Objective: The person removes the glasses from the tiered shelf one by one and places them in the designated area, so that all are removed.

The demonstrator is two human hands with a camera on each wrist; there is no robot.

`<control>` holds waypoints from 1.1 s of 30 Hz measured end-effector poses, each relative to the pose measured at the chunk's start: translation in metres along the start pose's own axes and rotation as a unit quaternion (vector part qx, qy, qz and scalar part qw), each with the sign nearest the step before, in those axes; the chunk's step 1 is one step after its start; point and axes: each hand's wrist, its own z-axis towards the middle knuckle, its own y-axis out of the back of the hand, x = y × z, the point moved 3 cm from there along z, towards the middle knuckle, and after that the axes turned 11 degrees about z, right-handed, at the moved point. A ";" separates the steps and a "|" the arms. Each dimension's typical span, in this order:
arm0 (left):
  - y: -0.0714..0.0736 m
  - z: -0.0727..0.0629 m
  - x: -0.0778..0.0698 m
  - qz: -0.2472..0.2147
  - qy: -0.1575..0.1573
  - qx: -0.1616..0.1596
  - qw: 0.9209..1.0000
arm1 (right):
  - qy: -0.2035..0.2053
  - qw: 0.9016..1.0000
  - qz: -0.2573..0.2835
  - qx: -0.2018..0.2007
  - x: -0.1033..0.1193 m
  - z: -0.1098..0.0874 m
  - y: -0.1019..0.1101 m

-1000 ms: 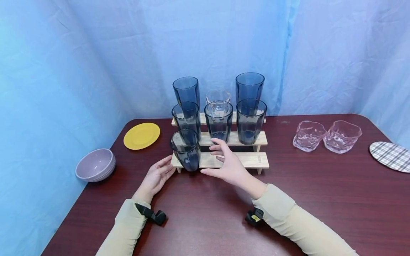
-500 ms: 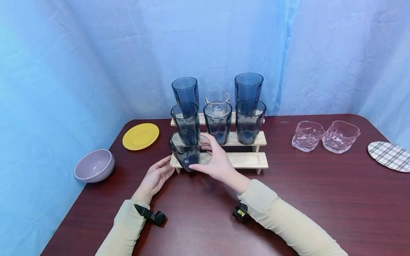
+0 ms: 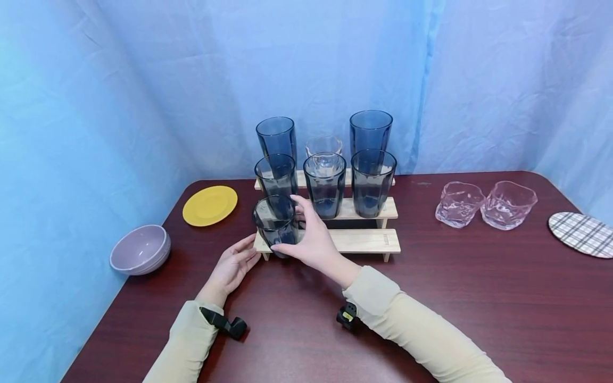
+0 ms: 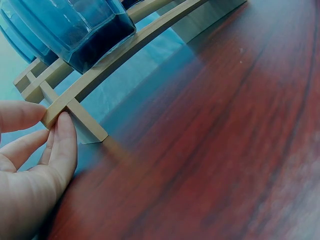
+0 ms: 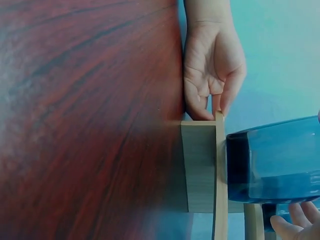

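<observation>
A stepped wooden rack (image 3: 359,241) stands mid-table in the head view. My left hand (image 3: 234,268) pinches the left end of its lowest shelf; in the left wrist view, fingers sit above and below the wooden corner (image 4: 55,111). On that end stands a dark blue-grey glass tumbler (image 3: 268,219). My right hand (image 3: 312,242) curls round its right side, thumb across the front and index finger at the rim. The right wrist view shows the tumbler (image 5: 280,160) with its base at the shelf and some of my right fingers (image 5: 285,229) beside it.
On the middle shelf stand three similar tumblers (image 3: 325,186). The top shelf holds two blue tumblers (image 3: 371,135) with a clear glass (image 3: 324,143) between them. Left are a yellow plate (image 3: 209,206) and a lilac bowl (image 3: 141,250); right, two clear glasses (image 3: 508,205) and a checked mat (image 3: 581,234).
My right hand has moved left from the bare part of the lowest shelf to the tumbler and now curls round it. My left hand has stayed at the shelf's end.
</observation>
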 end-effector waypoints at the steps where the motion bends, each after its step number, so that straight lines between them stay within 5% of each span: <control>1: 0.000 0.000 0.000 0.000 0.001 -0.001 1.000 | 0.000 1.000 -0.002 -0.001 0.000 0.000 -0.001; 33: 0.000 0.000 -0.001 -0.006 0.004 -0.010 1.000 | 0.058 0.997 -0.043 0.012 -0.006 0.002 -0.008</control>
